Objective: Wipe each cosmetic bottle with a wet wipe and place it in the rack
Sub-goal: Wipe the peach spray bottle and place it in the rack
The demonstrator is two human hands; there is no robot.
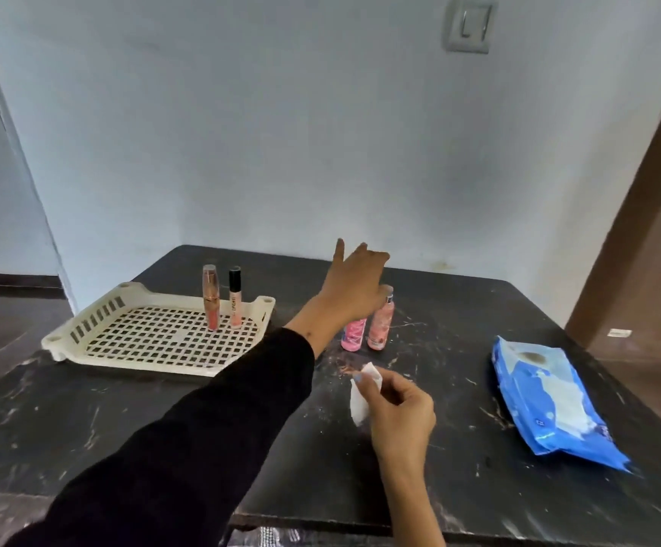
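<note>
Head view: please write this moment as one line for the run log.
left hand: open, over pink bottles | right hand: holds wipe | rack: two tubes upright

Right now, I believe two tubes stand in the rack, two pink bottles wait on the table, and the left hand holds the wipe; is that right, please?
Not quite: the head view shows the right hand pinching the wipe, while the left hand reaches over the pink bottles. Two tubes do stand in the rack.

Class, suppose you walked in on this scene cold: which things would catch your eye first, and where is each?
The left hand reaches with spread fingers over two pink bottles standing mid-table. Nearer, the right hand pinches a white wet wipe. A cream rack at left holds two upright tubes, and a blue wipes pack lies at right.
</note>
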